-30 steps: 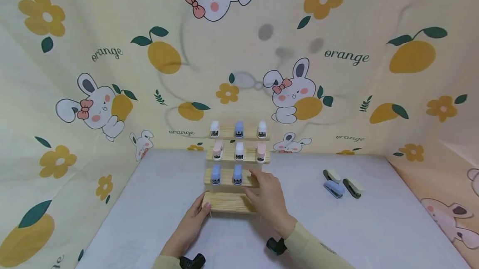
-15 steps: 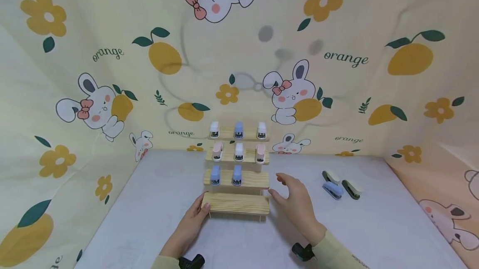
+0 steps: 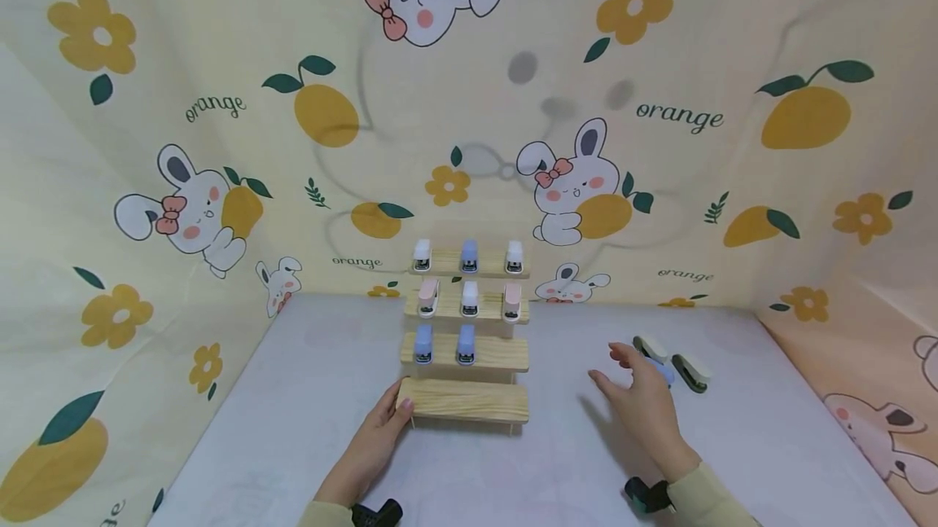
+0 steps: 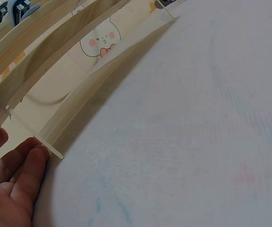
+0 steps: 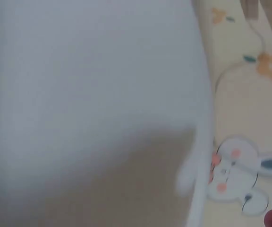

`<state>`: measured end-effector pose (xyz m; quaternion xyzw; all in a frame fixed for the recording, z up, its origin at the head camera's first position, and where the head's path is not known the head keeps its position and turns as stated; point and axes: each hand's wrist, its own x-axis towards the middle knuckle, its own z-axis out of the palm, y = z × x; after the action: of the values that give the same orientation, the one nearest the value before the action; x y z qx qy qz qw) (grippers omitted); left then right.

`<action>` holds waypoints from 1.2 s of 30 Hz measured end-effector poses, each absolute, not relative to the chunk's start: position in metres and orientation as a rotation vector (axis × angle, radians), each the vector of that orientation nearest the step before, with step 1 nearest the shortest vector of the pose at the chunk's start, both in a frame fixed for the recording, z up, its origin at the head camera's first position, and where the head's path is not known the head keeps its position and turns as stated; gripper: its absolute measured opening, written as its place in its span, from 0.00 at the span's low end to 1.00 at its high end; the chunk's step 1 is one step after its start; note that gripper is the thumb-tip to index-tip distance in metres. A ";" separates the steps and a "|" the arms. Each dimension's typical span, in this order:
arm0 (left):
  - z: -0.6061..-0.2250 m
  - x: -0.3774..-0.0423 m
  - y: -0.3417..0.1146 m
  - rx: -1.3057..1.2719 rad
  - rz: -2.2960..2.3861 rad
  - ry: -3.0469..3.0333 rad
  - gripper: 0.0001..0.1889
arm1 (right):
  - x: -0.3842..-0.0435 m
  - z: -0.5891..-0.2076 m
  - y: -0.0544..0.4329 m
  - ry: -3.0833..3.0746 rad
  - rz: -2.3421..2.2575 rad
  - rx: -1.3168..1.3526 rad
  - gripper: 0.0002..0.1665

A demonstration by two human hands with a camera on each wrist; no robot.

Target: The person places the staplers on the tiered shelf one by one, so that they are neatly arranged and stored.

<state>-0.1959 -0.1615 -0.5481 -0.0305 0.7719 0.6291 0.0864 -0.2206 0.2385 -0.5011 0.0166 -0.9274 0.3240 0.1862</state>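
At lower centre, the left hand point(image 3: 377, 433) has its fingers clamped on the lowest step's left end of a wooden tiered rack point(image 3: 463, 403); eight small staplers point(image 3: 470, 299) stand above. Open worktop point(image 3: 558, 454) stretches to the right hand point(image 3: 648, 409), its thumb and fingers apart, partly hiding a blue stapler point(image 3: 667, 371) near two pale-topped staplers point(image 3: 692, 373). Both sleeves point(image 3: 707, 498) are cut off.

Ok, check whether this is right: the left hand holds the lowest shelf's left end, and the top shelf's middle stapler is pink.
No: the middle stapler on the top shelf is blue, not pink, as the head view shows. The left hand does hold the left end of the lowest shelf.
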 end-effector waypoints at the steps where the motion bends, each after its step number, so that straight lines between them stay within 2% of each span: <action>1: -0.548 -0.196 -0.162 -0.091 1.876 2.299 0.40 | -0.220 -0.501 0.243 -2.615 0.915 0.026 0.35; 14: -0.549 -0.197 -0.161 -0.100 1.868 2.301 0.40 | -0.226 -0.513 0.296 -2.576 0.950 -0.108 0.38; 32: -0.549 -0.196 -0.161 -0.123 1.845 2.311 0.41 | -0.225 -0.519 0.313 -2.700 1.177 -0.301 0.48; 36: -0.549 -0.196 -0.161 -0.123 1.843 2.312 0.41 | -0.226 -0.521 0.314 -2.728 1.175 -0.295 0.45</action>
<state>-0.1961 -0.1606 -0.5486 -0.0413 0.7781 0.6202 0.0910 -0.2263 0.3145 -0.5213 -0.0985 -0.9112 0.3924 0.0780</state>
